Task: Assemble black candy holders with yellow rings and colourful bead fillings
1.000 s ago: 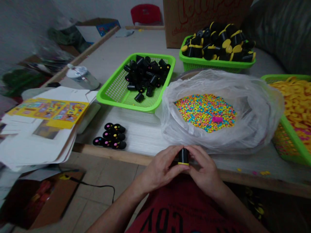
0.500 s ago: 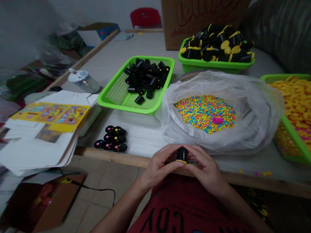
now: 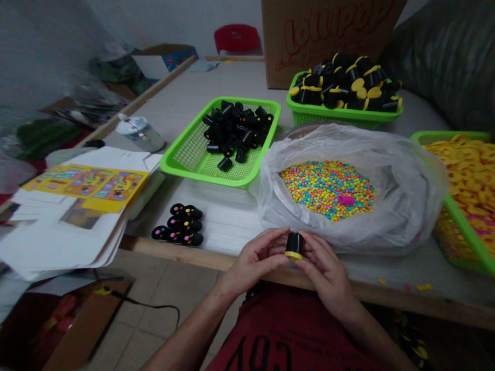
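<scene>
My left hand [image 3: 257, 261] and my right hand [image 3: 324, 269] meet above the table's front edge, holding a small black cylinder with a yellow cap [image 3: 294, 245] between their fingertips. The yellow end points down. Just beyond my hands lies a clear plastic bag [image 3: 406, 206] of tiny pastel candy beads [image 3: 327, 189], with a pink piece [image 3: 346, 200] on top. To my left, a small group of black cylinders with coloured dots [image 3: 178, 225] lies on a white stack.
Green mesh baskets hold black cylinders [image 3: 220, 139], yellow-capped cylinders [image 3: 344, 113] and yellow rings [image 3: 456, 201]. Printed card sheets [image 3: 73, 226] lie at the left, and a bottle [image 3: 139, 134] stands behind them. A cardboard carton [image 3: 325, 36] stands at the back.
The black cylinder has tilted in my fingers, and more of its yellow cap now shows. My hands have shifted slightly apart around it.
</scene>
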The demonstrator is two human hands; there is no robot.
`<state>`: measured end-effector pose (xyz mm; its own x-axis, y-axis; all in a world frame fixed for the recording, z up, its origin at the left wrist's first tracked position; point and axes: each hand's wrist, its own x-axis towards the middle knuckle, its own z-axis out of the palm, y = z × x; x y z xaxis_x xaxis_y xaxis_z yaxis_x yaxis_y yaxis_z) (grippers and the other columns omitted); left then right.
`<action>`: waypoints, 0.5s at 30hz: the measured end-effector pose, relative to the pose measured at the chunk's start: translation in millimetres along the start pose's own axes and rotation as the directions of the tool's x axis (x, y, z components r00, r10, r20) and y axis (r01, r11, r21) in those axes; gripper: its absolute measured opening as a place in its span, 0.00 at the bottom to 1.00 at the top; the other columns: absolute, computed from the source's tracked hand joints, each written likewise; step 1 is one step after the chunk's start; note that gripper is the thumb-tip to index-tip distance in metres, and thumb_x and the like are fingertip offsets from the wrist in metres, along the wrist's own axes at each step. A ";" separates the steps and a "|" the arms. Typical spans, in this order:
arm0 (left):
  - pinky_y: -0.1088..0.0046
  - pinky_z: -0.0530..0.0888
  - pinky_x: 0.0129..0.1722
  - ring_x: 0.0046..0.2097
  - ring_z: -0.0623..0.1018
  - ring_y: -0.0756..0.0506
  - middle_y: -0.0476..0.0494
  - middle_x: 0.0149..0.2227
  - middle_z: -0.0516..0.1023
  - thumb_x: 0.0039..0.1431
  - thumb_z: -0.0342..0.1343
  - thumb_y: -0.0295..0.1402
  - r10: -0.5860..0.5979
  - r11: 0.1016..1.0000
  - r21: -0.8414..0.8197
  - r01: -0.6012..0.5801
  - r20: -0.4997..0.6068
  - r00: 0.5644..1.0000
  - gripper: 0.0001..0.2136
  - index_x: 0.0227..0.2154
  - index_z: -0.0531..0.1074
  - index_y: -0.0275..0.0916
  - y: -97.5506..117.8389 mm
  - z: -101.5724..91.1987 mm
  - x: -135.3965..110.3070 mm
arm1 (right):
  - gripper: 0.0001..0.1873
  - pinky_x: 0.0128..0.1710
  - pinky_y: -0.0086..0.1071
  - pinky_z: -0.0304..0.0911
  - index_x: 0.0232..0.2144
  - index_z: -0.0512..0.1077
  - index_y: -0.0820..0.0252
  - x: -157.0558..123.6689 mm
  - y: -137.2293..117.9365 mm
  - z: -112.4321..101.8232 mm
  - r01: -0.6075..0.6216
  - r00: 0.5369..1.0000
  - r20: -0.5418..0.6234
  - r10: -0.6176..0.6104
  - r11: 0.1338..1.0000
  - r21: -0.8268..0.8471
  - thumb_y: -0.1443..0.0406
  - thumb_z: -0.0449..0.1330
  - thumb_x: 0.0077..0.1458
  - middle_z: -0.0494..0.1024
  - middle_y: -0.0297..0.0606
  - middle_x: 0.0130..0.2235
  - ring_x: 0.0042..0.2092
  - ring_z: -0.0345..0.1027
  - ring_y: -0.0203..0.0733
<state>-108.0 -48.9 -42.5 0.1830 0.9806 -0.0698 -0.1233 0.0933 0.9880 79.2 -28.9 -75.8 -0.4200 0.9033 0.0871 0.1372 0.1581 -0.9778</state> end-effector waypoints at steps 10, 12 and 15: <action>0.72 0.72 0.40 0.38 0.76 0.47 0.45 0.36 0.76 0.47 0.65 0.36 -0.152 0.978 -0.159 0.133 -0.118 0.981 0.17 0.39 0.73 0.37 4.4 0.5 -0.5 | 0.27 0.48 0.35 0.70 0.60 0.57 0.49 3.4 -3.7 -2.5 0.170 0.985 0.051 -0.162 0.959 -0.227 0.64 0.54 0.58 0.69 0.43 0.55 0.52 0.67 0.44; 0.75 0.71 0.35 0.34 0.74 0.49 0.48 0.31 0.75 0.44 0.67 0.39 -0.158 0.975 -0.182 0.125 -0.182 0.970 0.17 0.36 0.74 0.37 2.9 0.0 1.9 | 0.36 0.43 0.34 0.73 0.63 0.50 0.49 11.4 -3.6 -5.0 0.342 0.940 0.110 -0.324 0.877 -0.338 0.63 0.58 0.55 0.67 0.45 0.57 0.51 0.69 0.47; 0.76 0.69 0.32 0.31 0.73 0.50 0.49 0.28 0.74 0.42 0.67 0.41 -0.131 0.975 -0.205 0.091 -0.194 0.972 0.17 0.34 0.74 0.37 2.8 1.7 8.1 | 0.36 0.40 0.32 0.74 0.62 0.54 0.46 26.2 -9.3 -9.5 0.585 0.802 0.210 -0.559 0.665 -0.465 0.64 0.61 0.53 0.73 0.41 0.51 0.47 0.73 0.48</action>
<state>-105.2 -41.0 -40.0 0.0050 0.9745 -0.2245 -0.3035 0.2154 0.9282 75.5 -2.9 -62.6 -0.6017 0.5528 0.5765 0.2632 0.8187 -0.5103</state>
